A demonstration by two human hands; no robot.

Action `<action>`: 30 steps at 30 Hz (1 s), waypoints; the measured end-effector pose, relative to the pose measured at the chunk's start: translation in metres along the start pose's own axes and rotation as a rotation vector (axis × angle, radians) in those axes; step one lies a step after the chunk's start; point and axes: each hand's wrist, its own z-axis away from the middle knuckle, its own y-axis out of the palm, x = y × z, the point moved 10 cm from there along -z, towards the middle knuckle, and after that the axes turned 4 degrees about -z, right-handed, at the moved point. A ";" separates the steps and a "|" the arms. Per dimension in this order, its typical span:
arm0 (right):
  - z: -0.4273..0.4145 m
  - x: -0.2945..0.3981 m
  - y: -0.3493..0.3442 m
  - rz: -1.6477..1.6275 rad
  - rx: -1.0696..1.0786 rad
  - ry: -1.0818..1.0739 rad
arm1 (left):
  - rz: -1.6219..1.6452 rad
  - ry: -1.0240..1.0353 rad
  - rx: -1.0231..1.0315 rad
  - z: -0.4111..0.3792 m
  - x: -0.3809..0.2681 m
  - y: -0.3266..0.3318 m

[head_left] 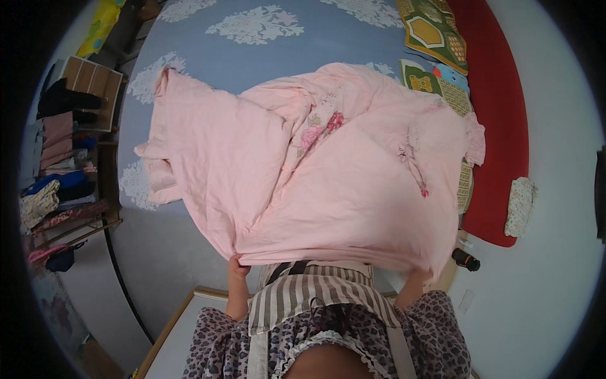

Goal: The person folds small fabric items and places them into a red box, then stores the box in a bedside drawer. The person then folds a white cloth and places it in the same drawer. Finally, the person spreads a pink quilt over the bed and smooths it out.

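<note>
A pink cotton quilt or duvet cover (331, 189) with printed flowers lies rumpled across the bed and stretches to my waist. My left hand (239, 266) grips its near edge at the left corner, fingers closed round the fabric. At the right end of the same edge is my right hand (421, 275); the fabric covers most of its fingers, and it holds the cloth there. Between both hands the edge runs fairly straight in front of my striped apron (322, 289). Under the quilt, the mattress wears a blue sheet (265, 61) with white floral patterns.
A red padded headboard (497, 142) borders the bed on the right, with green patterned pillows (433, 33) beside it. Folded clothes (59, 142) crowd a rack at the left, near a wooden drawer unit (97, 90). A black cylindrical object (466, 260) lies at the right.
</note>
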 end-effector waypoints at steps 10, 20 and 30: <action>0.132 0.010 -0.183 -0.087 -0.246 0.012 | 0.014 0.093 0.217 -0.019 -0.032 0.130; 0.098 -0.092 0.245 0.176 0.589 0.214 | -0.261 0.083 0.524 0.060 -0.012 0.301; 0.312 -0.230 0.390 1.080 1.196 0.436 | -1.823 0.434 1.187 0.209 0.131 0.371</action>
